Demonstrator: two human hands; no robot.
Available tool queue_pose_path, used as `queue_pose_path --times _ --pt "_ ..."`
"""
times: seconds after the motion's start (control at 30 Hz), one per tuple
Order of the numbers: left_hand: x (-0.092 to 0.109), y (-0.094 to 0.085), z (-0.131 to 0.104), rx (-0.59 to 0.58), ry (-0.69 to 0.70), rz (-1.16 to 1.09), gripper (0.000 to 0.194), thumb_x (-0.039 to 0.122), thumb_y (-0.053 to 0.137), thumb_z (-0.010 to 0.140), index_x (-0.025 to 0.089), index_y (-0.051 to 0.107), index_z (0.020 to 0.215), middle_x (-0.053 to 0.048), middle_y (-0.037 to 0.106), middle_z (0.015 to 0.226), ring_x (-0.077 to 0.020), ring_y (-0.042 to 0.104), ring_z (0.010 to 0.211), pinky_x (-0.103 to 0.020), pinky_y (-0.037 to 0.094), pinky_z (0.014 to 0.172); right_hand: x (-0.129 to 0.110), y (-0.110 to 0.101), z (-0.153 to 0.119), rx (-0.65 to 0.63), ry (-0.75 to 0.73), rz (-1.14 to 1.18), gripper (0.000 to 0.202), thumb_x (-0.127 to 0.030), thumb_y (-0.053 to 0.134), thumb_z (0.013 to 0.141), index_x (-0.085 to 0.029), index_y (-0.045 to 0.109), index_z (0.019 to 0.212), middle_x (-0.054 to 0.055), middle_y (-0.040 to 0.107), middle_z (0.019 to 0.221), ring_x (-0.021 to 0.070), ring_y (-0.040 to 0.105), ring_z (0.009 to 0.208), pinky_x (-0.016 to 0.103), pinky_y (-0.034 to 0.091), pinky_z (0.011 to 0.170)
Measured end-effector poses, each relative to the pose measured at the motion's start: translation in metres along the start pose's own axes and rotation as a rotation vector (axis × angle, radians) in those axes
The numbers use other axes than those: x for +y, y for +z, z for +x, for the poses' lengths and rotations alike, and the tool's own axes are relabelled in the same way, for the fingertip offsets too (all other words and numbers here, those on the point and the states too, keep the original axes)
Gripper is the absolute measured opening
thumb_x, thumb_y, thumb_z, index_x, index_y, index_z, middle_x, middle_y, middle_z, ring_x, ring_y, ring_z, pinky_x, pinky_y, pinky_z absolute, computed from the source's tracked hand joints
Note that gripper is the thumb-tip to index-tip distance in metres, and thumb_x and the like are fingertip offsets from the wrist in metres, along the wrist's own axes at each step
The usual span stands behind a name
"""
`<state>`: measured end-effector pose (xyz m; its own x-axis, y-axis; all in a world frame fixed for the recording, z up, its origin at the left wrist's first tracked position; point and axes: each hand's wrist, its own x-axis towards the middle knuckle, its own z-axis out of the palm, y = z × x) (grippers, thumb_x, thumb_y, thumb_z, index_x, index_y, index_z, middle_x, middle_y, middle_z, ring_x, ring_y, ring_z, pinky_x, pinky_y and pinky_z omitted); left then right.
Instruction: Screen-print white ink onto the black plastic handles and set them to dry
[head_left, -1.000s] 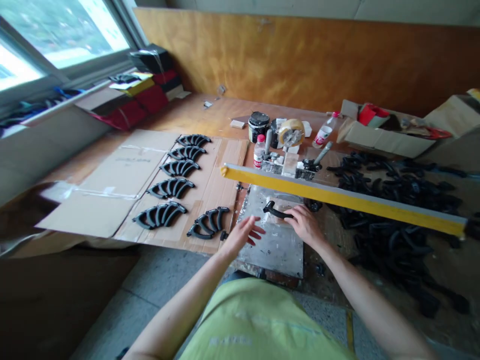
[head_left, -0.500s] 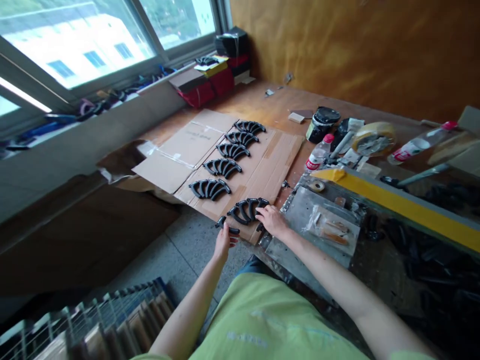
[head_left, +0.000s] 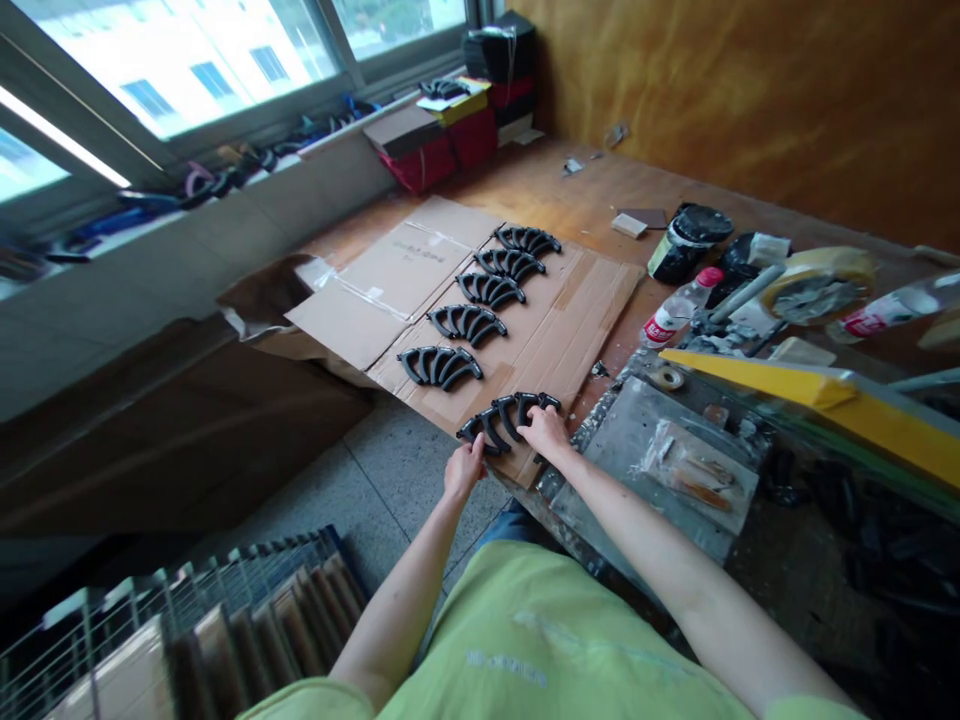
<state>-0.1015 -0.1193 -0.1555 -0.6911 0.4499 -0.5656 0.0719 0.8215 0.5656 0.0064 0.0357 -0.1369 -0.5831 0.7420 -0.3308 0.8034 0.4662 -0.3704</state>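
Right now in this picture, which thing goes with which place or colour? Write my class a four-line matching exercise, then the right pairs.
1. left hand
2. cardboard sheet
3. shirt
4. standing bottle's cap

A. green
B. beneath the black pieces
C. red
D. at the nearest row's left end

Pairs: 1-D, 2-B, 3-A, 4-C

Lime-green short-sleeved shirt [head_left: 559, 620], blurred pale lettering [head_left: 507, 668], blue trousers [head_left: 517, 528], perhaps denim

Black pieces [head_left: 505, 405] on cardboard [head_left: 559, 325]; table [head_left: 592, 185] beneath
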Motion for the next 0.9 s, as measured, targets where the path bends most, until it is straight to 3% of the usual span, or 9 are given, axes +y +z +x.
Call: queue_pose_path --times 0.1,0.2,0.3,0.6,0.73,0.9 --pt "-0.001 0.005 -0.016 0.11 0.063 0.035 0.045 0.059 0.04 0.087 0.021 0.063 0.082 -0.007 0.067 0.074 -0.0227 0.062 0.075 -0.03 0.043 0.069 0.005 0.001 0.001 0.002 0.01 0.012 0.037 -0.034 0.064 0.077 -0.018 0.069 0.11 0.013 0.061 0.108 0.0205 0.065 0.088 0.029 0.05 0.079" --pt "-0.002 0.012 -0.031 0.205 0.299 0.085 0.035 0.049 0.044 0.09 0.024 0.064 0.104 -0.008 0.063 0.108 -0.0202 0.06 0.094 -0.029 0.044 0.079 0.01 -0.002 0.0 -0.024 0.037 0.003 0.037 -0.031 0.063 0.076 -0.02 0.069 0.11 0.013 0.061 0.109 0.0217 0.065 0.09 0.029 0.05 0.08" --pt "0.002 0.019 -0.034 0.212 0.496 0.202 0.037 0.045 0.044 0.092 0.028 0.062 0.12 -0.008 0.054 0.125 -0.0206 0.057 0.105 -0.029 0.046 0.082 0.014 -0.007 -0.001 -0.041 0.03 -0.012 0.037 -0.031 0.062 0.076 -0.021 0.069 0.11 0.013 0.061 0.109 0.0226 0.065 0.093 0.03 0.049 0.081" --pt "0.02 0.022 -0.012 0.254 0.41 0.357 0.043 0.05 0.037 0.094 0.027 0.06 0.123 -0.009 0.056 0.115 -0.0205 0.061 0.094 -0.029 0.047 0.071 0.02 -0.01 -0.002 -0.049 0.01 -0.017 0.036 -0.038 0.067 0.077 -0.021 0.069 0.108 0.011 0.062 0.107 0.0213 0.064 0.094 0.028 0.047 0.083" --pt "0.02 0.023 -0.007 0.275 0.402 0.386 0.04 0.049 0.039 0.094 0.028 0.061 0.121 -0.007 0.058 0.113 -0.0185 0.061 0.093 -0.027 0.046 0.072 0.025 -0.011 -0.006 -0.08 0.017 -0.016 0.038 -0.045 0.066 0.079 -0.02 0.069 0.107 0.013 0.062 0.108 0.0219 0.064 0.094 0.029 0.046 0.086" --pt "0.032 0.022 0.007 0.253 0.445 0.45 0.039 0.049 0.041 0.093 0.027 0.063 0.117 -0.007 0.06 0.11 -0.0198 0.061 0.094 -0.029 0.047 0.077 0.018 -0.007 -0.005 -0.096 -0.065 0.042 0.032 -0.041 0.061 0.085 -0.019 0.068 0.107 0.011 0.066 0.103 0.0206 0.063 0.097 0.028 0.044 0.088"
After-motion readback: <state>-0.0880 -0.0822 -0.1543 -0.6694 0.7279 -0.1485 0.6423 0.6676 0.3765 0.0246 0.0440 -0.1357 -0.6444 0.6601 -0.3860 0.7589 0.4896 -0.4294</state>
